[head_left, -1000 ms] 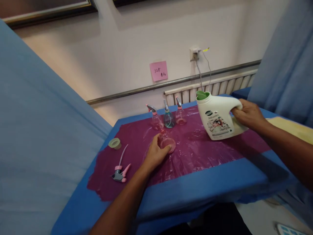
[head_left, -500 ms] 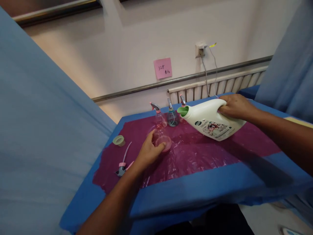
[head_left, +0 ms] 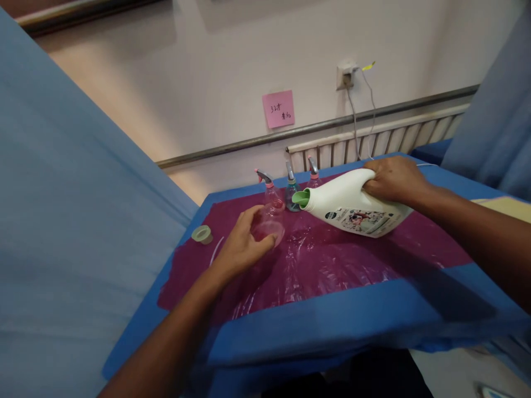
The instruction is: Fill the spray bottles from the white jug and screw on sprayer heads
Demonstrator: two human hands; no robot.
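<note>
My left hand curves round the side of a clear pink spray bottle whose neck is uncapped, thumb at the front and fingers behind. My right hand grips the handle of a large cream detergent jug, tilted so that its green spout points left, a short way to the right of the bottle's mouth. No stream of liquid can be made out. A spray trigger's tube lies beside my left forearm, which hides the trigger head. A pale green cap rests farther left.
Behind stand a pink spray bottle, a blue one and another pink one. Dark red plastic sheeting covers part of the blue table. Blue curtains hang left and right; a radiator runs along the wall.
The jug has moved left, its spout nearer the bottle. My left hand has shifted a little left and up with the bottle, and my forearm now covers the trigger head.
</note>
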